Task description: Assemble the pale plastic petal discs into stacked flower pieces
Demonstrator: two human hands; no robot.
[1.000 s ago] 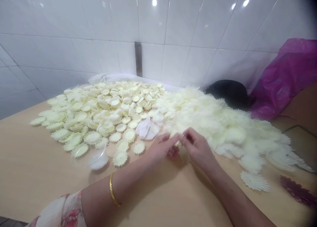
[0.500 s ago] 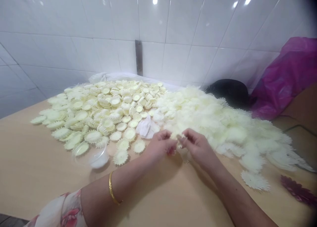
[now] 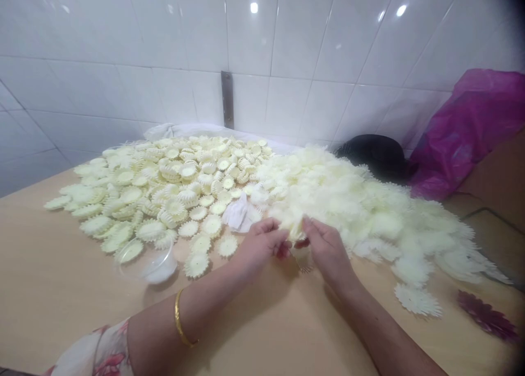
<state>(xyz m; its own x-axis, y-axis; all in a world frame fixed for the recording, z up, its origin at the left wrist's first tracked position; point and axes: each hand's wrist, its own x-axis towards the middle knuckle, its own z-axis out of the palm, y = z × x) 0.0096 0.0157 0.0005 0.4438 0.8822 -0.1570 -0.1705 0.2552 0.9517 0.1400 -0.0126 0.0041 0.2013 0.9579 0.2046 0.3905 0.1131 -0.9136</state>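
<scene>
A pale yellow fabric flower piece [image 3: 296,229] with a notched edge is pinched between my two hands, above the table. My left hand [image 3: 264,239] holds its left side with thumb and fingers closed. On the other side my right hand [image 3: 326,247] grips it between thumb and forefinger. Just below the fingers, another toothed pale piece [image 3: 302,261] shows in part. Behind my left hand lies a crumpled white cloth or tissue [image 3: 240,214]. Several small scalloped discs [image 3: 199,243] are scattered left of my hands, near a clear bowl [image 3: 159,266] with white stuff inside.
A heap of cupped, crimped discs [image 3: 180,179] covers the back left of the table [image 3: 254,332]. Flat frilly pale pieces [image 3: 361,206] are piled at right. Beyond are a black rounded object [image 3: 371,154] and a magenta plastic bag [image 3: 471,129]. A dark red petal piece [image 3: 486,314] lies front right.
My right fingers have shifted on the pale piece, the thumb now more upright against its right side. The whole view has moved slightly, with things sitting a little lower and further left.
</scene>
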